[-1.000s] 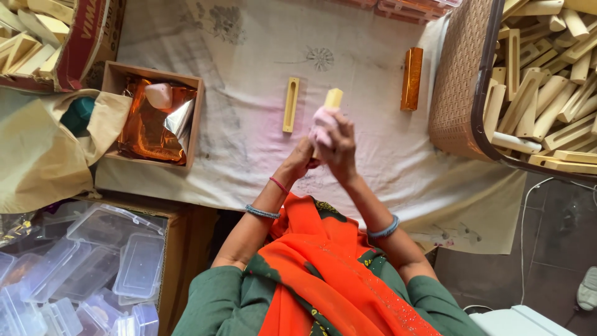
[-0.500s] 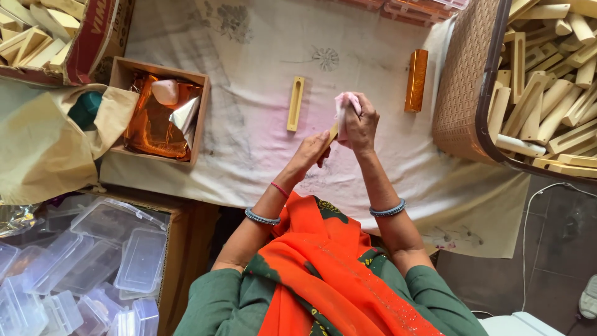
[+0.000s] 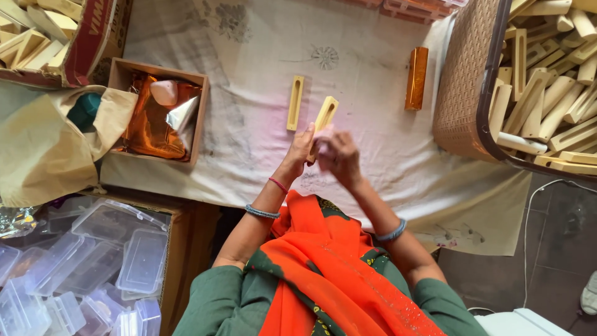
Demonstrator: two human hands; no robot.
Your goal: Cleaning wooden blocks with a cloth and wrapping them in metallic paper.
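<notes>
My left hand [image 3: 300, 148] grips the lower end of a pale wooden piece with a long slot [image 3: 326, 114], holding it upright above the white cloth [image 3: 249, 62]. My right hand [image 3: 339, 158] is blurred just right of it, fingers closed on a small pink cloth [image 3: 323, 132] that touches the piece. A second slotted wooden piece [image 3: 295, 102] lies flat on the cloth just left of the held one. An orange foil-wrapped bar [image 3: 416, 78] lies further right.
A brown box with orange foil sheets [image 3: 155, 115] sits at the left. A woven basket [image 3: 463, 81] full of wooden pieces stands at the right, a carton of more pieces [image 3: 87, 37] at top left. A beige bag [image 3: 37, 155] and clear plastic boxes [image 3: 93, 267] lie lower left.
My right hand has dropped from the top of the wooden piece down to its lower part. The piece now shows its slot, and my left hand holds it.
</notes>
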